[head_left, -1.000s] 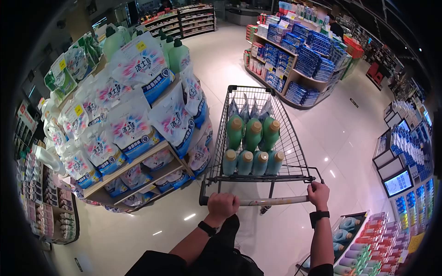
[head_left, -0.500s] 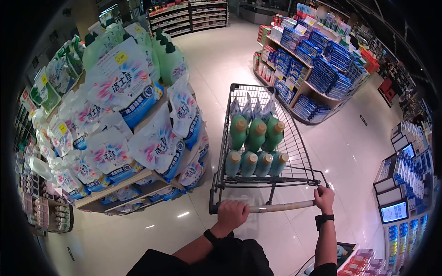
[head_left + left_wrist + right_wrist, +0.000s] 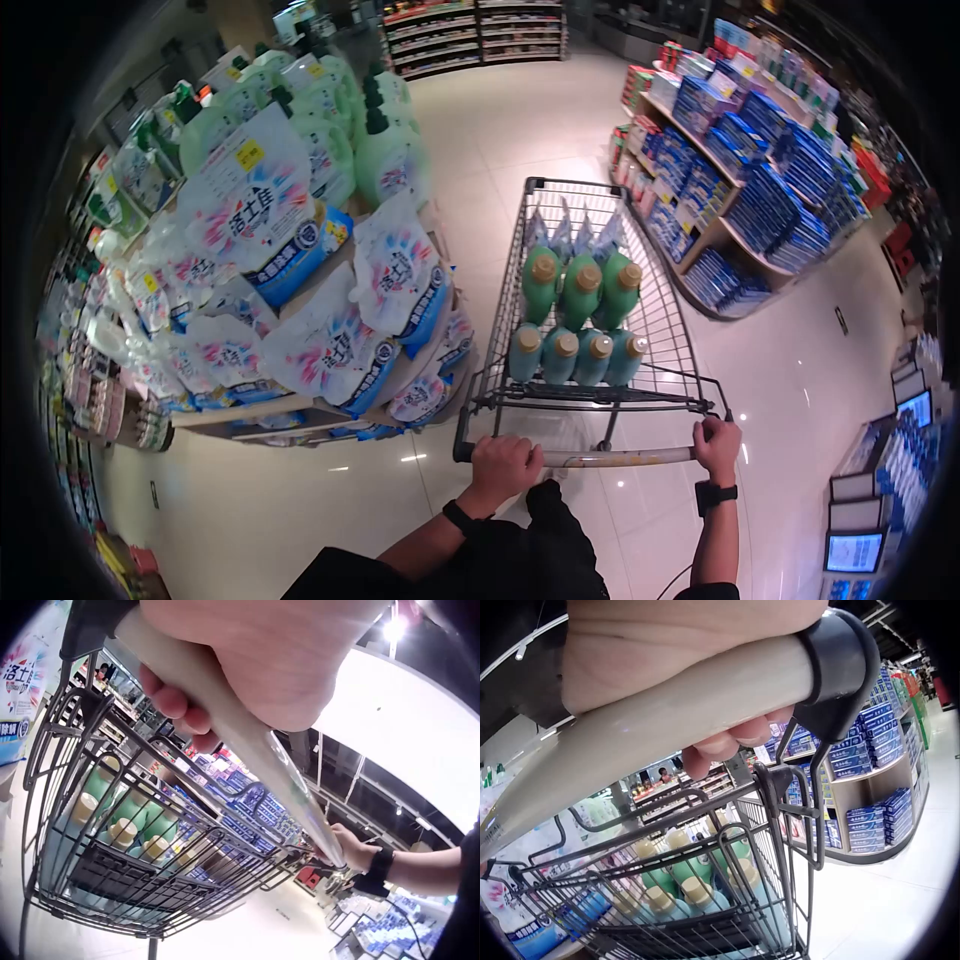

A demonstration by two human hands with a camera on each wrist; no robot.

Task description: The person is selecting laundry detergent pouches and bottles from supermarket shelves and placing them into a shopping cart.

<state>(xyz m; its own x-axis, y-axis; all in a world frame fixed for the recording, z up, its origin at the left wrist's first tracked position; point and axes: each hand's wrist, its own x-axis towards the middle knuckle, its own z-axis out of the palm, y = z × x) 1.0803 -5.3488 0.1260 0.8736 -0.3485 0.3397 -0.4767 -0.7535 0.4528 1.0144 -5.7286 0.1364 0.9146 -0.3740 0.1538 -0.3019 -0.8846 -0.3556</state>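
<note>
Both hands hold the pale handlebar (image 3: 620, 458) of a wire shopping cart (image 3: 668, 345). My left hand (image 3: 505, 470) grips its left end, and my right hand (image 3: 717, 446) wraps round the right end by the black corner piece. In the left wrist view, curled fingertips (image 3: 174, 701) show beneath the bar. Inside the basket, several light blue-green bottles (image 3: 562, 358) with tan caps stand in a row nearest me. Three green bottles (image 3: 580, 292) stand behind them, and upright pouches (image 3: 582, 235) are at the far end.
A display of white-and-blue detergent bags (image 3: 330, 345) and pale green jugs (image 3: 388, 160) rises close on the cart's left. Ahead right, a rounded shelf (image 3: 735, 300) bears blue boxes. Tiled floor (image 3: 490, 110) runs between them towards far shelves (image 3: 480, 40). Small screens (image 3: 853, 553) stand at lower right.
The cart and both hands have shifted rightward in the head view. The bag display looms larger, and the blue-box shelf has slid right and nearer. Both hands keep their hold on the handlebar.
</note>
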